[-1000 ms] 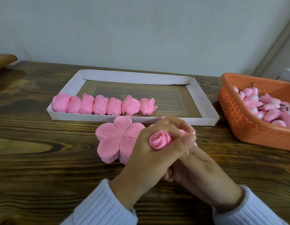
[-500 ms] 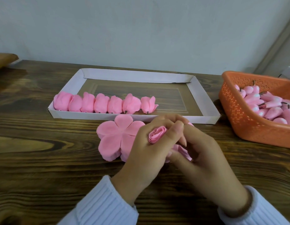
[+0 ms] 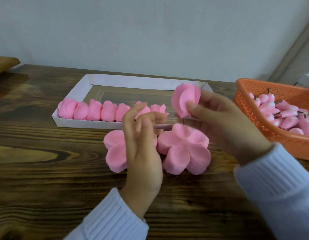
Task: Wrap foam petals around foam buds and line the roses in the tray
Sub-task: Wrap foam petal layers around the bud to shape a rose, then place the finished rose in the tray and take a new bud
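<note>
Roses (image 3: 108,112) in row along tray (image 3: 133,81) front; petal stacks (image 3: 184,149) before tray; basket (image 3: 254,108) right

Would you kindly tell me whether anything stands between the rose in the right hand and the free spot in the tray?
Nothing visible blocks it. The right hand holds the rose over the free right end of the tray; only fingertips of the left hand sit close, by the last rose in the row.
</note>
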Demonstrator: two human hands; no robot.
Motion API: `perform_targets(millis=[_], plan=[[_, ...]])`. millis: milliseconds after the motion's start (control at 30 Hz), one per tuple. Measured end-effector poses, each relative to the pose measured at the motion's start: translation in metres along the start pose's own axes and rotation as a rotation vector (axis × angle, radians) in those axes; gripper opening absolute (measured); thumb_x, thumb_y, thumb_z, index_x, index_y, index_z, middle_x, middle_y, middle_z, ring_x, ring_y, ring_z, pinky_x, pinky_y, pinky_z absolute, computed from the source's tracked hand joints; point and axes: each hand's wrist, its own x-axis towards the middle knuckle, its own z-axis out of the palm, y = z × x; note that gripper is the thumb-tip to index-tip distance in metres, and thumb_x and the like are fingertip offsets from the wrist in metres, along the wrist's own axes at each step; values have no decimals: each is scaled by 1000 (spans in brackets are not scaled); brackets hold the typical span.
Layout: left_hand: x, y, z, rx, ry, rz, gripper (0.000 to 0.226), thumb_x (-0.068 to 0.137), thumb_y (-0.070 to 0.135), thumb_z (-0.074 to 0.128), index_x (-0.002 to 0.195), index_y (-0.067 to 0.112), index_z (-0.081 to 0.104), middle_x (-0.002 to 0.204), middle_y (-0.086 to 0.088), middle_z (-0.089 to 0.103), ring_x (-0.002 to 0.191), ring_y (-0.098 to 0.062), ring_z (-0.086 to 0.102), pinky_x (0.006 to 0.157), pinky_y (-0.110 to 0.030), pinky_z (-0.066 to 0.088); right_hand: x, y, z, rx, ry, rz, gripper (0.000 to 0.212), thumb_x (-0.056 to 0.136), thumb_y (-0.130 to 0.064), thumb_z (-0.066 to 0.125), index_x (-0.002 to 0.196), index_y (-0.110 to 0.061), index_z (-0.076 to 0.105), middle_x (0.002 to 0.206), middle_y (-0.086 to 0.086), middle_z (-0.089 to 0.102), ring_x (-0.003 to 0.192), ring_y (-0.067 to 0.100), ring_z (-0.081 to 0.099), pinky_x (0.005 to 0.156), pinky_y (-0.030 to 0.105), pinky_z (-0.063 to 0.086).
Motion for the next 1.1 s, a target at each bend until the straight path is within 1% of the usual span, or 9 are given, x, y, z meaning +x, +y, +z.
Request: perform_targets(millis=[67,133,267,333,433,667,767,1000,1100], plan=[[4,-1,-2,-21,81,-12,24,91,37,42,110,27,51,88,9,68,91,-8,65,78,-24,48,32,5,-15,38,173,89,14,91,-12,60,103,-6,66,87,4,73,84,16,69,80,27,57],[6,-2,-3,-35,132,-44,23,89,35,39,106,29,54,83,10,67,87,-7,64,75,-24,46,60,14,-26,-133,278,224,14,94,-8,59,105,-1,65,87,7,69,79,16,67,78,26,58],[7,-2,-3,-22,163,-64,23,87,36,39,103,30,55,81,10,66,83,-6,63,73,-22,46,95,36,-38,-773,271,507,8,90,-13,59,90,-9,66,83,7,65,73,17,57,55,22,43],[8,-2,-2,-12,170,-71,23,86,36,39,103,30,55,80,10,65,82,-6,63,71,-21,46,100,43,-35,-920,220,605,11,88,-12,58,81,-7,65,71,6,61,62,17,53,48,21,37],[8,-2,-2,-17,176,-89,24,85,36,39,102,29,55,78,10,66,80,-6,62,73,-26,43,102,51,-28,-906,184,645,23,86,-11,58,63,-10,59,51,1,58,49,13,50,45,20,39],[8,-2,1,-40,175,-135,13,94,27,41,99,26,54,73,11,64,75,-7,60,73,-27,43,100,51,-14,-1037,76,600,29,83,-31,66,60,-15,56,55,-3,55,50,11,47,44,20,34],[8,-3,1,-23,162,-143,22,101,14,37,95,26,54,72,9,63,74,-9,59,72,-29,42,99,51,-16,-1094,32,568,33,86,-39,63,63,-16,57,61,-2,55,53,10,48,47,23,33],[9,-4,0,-42,145,-165,19,82,36,42,93,27,55,69,10,62,72,-5,59,69,-25,41,94,51,-25,-1052,23,557,37,93,-44,53,76,-13,62,83,4,68,68,15,57,60,27,44],[8,-5,0,-43,145,-170,19,82,37,42,91,26,56,69,10,62,72,-4,59,70,-26,41,86,39,-37,-948,124,497,30,95,-38,54,88,-11,63,86,5,71,75,16,63,72,30,50]])
